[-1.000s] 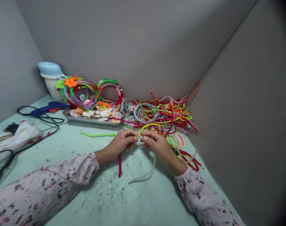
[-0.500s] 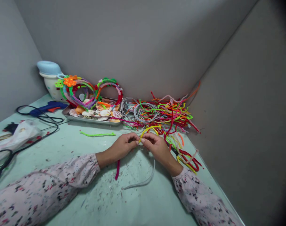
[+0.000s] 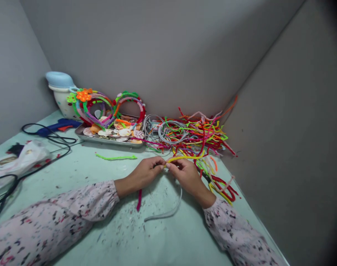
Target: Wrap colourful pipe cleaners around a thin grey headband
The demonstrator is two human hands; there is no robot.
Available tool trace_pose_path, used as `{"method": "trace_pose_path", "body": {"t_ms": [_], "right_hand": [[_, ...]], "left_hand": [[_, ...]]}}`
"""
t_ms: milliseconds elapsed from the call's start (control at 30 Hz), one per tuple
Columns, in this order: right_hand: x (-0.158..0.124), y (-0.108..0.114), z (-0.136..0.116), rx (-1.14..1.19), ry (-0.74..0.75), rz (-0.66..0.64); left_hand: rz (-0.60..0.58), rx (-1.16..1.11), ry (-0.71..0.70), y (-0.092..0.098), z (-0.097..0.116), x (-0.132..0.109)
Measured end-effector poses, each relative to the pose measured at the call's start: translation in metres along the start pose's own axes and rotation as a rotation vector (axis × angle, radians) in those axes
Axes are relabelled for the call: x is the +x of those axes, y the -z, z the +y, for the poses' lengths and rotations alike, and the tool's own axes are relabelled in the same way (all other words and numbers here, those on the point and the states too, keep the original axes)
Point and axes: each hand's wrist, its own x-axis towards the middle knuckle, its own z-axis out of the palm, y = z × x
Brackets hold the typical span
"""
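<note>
My left hand and my right hand meet fingertip to fingertip over the pale green table, both pinched shut. Between them they hold a grey plastic headband, which curves down toward me onto the table. A yellow pipe cleaner runs from my right fingers out to the right. A magenta pipe cleaner hangs below my left hand. Just beyond my hands lies a pile of pipe cleaners in many colours.
A metal tray of shells holds decorated headbands. Bare grey headbands lie beside it. A green pipe cleaner lies loose. At the left are a blue glue gun, black cables, a plastic bag and a lidded pot. Grey walls close in.
The yellow pipe cleaner's arch has been pulled flatter and now stretches out to the right. My hands stay together in nearly the same place.
</note>
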Motion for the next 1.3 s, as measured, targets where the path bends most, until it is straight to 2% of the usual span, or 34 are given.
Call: {"method": "trace_pose_path", "body": {"t_ms": [167,567,767,1100,1300], "right_hand": [[0.000,0.001,0.001,0.110,-0.100,-0.096],[0.000,0.004,0.007,0.118,-0.113,-0.108],[-0.001,0.002,0.007,0.160,-0.123,-0.117],[0.002,0.000,0.015,0.240,-0.257,-0.162],[0.003,0.000,0.013,0.267,-0.254,-0.185]], "left_hand": [[0.072,-0.103,0.071,0.000,-0.006,0.001],[0.139,0.037,-0.061,-0.002,-0.019,0.005],[0.098,-0.017,-0.017,-0.002,-0.019,0.004],[0.077,-0.071,0.031,-0.002,-0.014,0.002],[0.064,-0.141,0.029,-0.003,-0.012,0.001]]}}
